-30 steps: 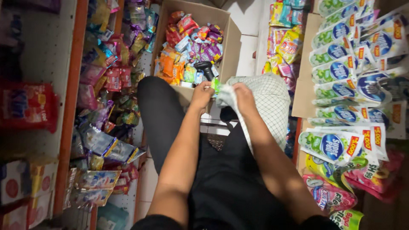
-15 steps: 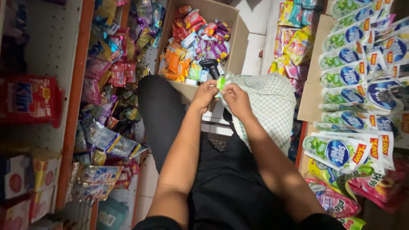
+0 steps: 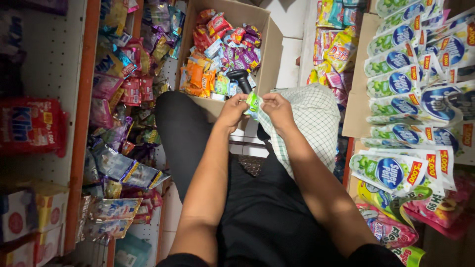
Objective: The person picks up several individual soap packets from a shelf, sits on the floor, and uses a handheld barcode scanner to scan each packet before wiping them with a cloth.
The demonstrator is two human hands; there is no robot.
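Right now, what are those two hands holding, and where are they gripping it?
A small green and white sachet, pinched between both hands: the left hand grips its left edge, the right hand its right edge, above the checked cloth.

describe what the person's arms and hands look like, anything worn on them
Both arms are bare from the upper arm down to the fingers: no sleeves over the forearms, no gloves, no watch or bracelet that shows. The left hand and right hand carry no visible rings. Dark short sleeves just show at the bottom edge.

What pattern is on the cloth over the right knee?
White cloth with a thin dark green grid check; head view.
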